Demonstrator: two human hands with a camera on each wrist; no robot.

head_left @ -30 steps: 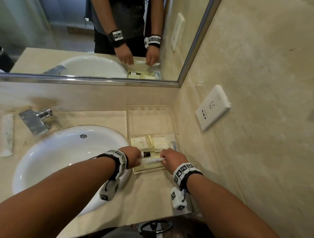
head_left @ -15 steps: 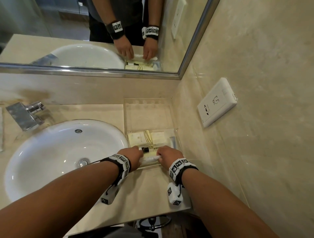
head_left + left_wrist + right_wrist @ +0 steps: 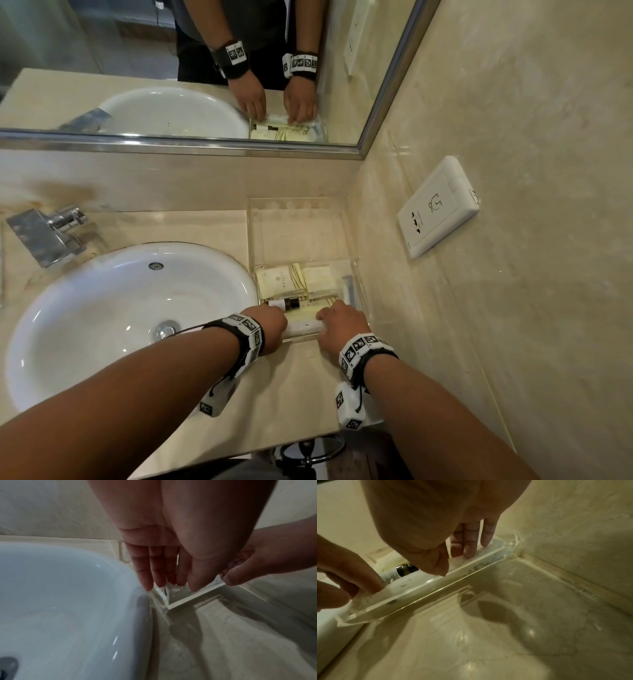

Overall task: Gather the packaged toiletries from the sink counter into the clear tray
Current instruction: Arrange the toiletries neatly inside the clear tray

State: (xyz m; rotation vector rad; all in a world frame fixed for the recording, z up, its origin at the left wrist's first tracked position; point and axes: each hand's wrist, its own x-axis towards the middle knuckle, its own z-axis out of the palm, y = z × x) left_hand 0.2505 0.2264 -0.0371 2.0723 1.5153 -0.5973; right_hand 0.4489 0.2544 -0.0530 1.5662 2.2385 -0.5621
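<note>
A clear tray (image 3: pixel 298 236) stands on the counter between the basin and the right wall. Its near half holds cream packets (image 3: pixel 281 279), a small dark bottle (image 3: pixel 286 303) and a long wrapped item (image 3: pixel 347 289) along the right wall. A white packet (image 3: pixel 303 328) lies crosswise at the tray's near end. My left hand (image 3: pixel 275 323) pinches its left end and my right hand (image 3: pixel 334 318) its right end. In the wrist views the left hand (image 3: pixel 171 586) and the right hand (image 3: pixel 453 562) reach over the tray rim (image 3: pixel 436 586), thumbs on the near side. The bottle (image 3: pixel 402 570) lies just behind.
The white basin (image 3: pixel 102 325) touches the tray's left side, with the chrome faucet (image 3: pixel 44 236) behind it. The beige wall with a white socket (image 3: pixel 438 205) runs close along the tray's right side. A mirror hangs above. Bare counter (image 3: pixel 301 383) lies in front of the tray.
Both hands have lowered the white packet from just above the tray's near edge down into its near end. The head view has shifted slightly.
</note>
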